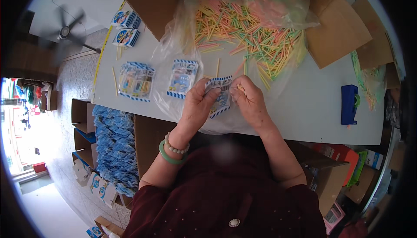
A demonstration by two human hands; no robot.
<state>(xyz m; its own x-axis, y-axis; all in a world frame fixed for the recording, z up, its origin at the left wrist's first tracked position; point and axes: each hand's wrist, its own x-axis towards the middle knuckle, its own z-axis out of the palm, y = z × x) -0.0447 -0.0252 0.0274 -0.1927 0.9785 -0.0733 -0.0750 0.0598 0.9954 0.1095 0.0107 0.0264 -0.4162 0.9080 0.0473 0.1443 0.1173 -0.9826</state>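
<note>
Blue-and-white striped edging marks the small printed packet (pixel 220 95) held just below the centre of the frame. The left hand (pixel 197 103) grips it from the nine o'clock side, thumb across the face and fingers closed behind. The right hand (pixel 251 99) closes on its three o'clock edge, fingertips pinched together at the packet's upper corner; a few pale sticks (pixel 239 87) show between those fingers. Both hands are clamped on the packet, which sits clear of the surface above the near edge of the white table (pixel 312 107). A green bangle (pixel 170 156) and a bead bracelet (pixel 176 148) circle the left wrist.

At twelve o'clock from the hands, a large heap of coloured sticks (pixel 247 33) in pink, green, yellow and orange lies on an opened clear plastic bag (pixel 173 51), which spreads down under the hands. At ten o'clock, two filled packets (pixel 136 80) lie side by side on the table, with another packet (pixel 183 78) just beside them, nearer the hands. Two more packets (pixel 126 28) lie farther off at eleven o'clock. Brown cardboard flaps (pixel 336 31) sit at one to two o'clock. A blue tape dispenser (pixel 349 104) stands at three o'clock, well apart from the hands. At eight o'clock, below the table edge, open cardboard boxes (pixel 82 116) stand beside a mass of blue packets (pixel 114 146).
</note>
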